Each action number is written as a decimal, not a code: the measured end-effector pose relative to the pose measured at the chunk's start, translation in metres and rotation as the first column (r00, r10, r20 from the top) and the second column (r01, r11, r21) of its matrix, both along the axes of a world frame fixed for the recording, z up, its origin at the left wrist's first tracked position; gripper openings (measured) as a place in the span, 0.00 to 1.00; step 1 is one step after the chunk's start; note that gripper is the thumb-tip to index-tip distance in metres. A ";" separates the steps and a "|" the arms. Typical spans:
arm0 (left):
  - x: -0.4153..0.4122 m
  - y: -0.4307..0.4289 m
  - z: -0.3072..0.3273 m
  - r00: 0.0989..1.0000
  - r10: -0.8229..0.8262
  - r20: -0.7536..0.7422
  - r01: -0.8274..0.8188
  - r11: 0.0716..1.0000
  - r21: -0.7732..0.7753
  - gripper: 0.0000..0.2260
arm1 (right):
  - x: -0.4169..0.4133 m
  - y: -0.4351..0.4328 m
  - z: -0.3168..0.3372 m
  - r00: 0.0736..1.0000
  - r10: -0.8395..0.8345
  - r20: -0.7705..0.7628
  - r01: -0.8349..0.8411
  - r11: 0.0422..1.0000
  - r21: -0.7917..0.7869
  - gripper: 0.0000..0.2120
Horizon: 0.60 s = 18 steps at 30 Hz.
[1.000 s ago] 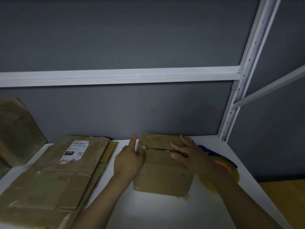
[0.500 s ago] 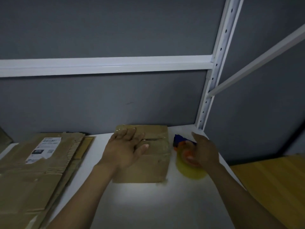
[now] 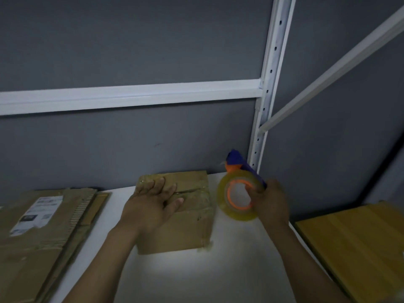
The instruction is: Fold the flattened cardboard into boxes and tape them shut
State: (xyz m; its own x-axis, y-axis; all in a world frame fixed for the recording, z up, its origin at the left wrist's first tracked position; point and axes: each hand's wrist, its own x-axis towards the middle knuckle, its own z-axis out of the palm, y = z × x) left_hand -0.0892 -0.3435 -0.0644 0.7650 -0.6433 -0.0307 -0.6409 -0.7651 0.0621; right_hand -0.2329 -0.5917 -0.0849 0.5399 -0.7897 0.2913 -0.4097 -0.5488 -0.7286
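A small folded cardboard box point(image 3: 188, 228) stands on the white table point(image 3: 218, 276), its top flaps closed with a seam across them. My left hand point(image 3: 153, 204) lies flat on the box top, fingers straight and spread. To the right of the box, my right hand point(image 3: 270, 200) grips a tape dispenser point(image 3: 237, 195) lifted off the table. It carries a roll of clear yellowish tape on an orange core and has a blue body.
A stack of flattened cardboard point(image 3: 43, 232) with a white label lies at the left. A white shelf post point(image 3: 265, 95) and rail stand against the grey wall behind. A yellow wooden surface point(image 3: 358, 248) is at the lower right.
My right hand left the box top, reached right to the tape dispenser and lifted it. My left hand went flat on the box. The view swung right.
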 end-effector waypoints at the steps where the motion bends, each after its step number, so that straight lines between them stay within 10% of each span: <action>1: -0.001 0.000 0.003 1.000 -0.015 -0.017 0.015 0.999 0.037 0.49 | 0.002 0.004 0.016 0.996 -0.023 0.084 0.025 1.000 -0.018 0.15; 8: -0.002 0.000 0.013 0.994 -0.061 -0.090 0.054 0.996 -0.073 0.55 | 0.052 0.045 0.091 0.932 0.238 0.274 -0.187 0.962 -0.198 0.15; 12: -0.001 0.008 0.019 0.971 -0.098 -0.216 0.009 0.926 -0.378 0.27 | 0.075 0.056 0.078 0.917 0.396 0.048 -0.373 0.893 -0.253 0.22; 18: 0.001 0.002 0.061 0.776 -0.243 -0.582 -0.516 0.284 -0.808 0.25 | 0.078 0.045 0.080 0.905 0.409 -0.116 -0.424 0.844 -0.328 0.25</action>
State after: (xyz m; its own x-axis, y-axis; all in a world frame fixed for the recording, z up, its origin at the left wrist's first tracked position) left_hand -0.0878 -0.3418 -0.0036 0.9150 -0.3971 0.0717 -0.0799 -0.0041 0.9968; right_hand -0.1554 -0.5471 -0.0045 0.8128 -0.3448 0.4695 -0.1117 -0.8833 -0.4553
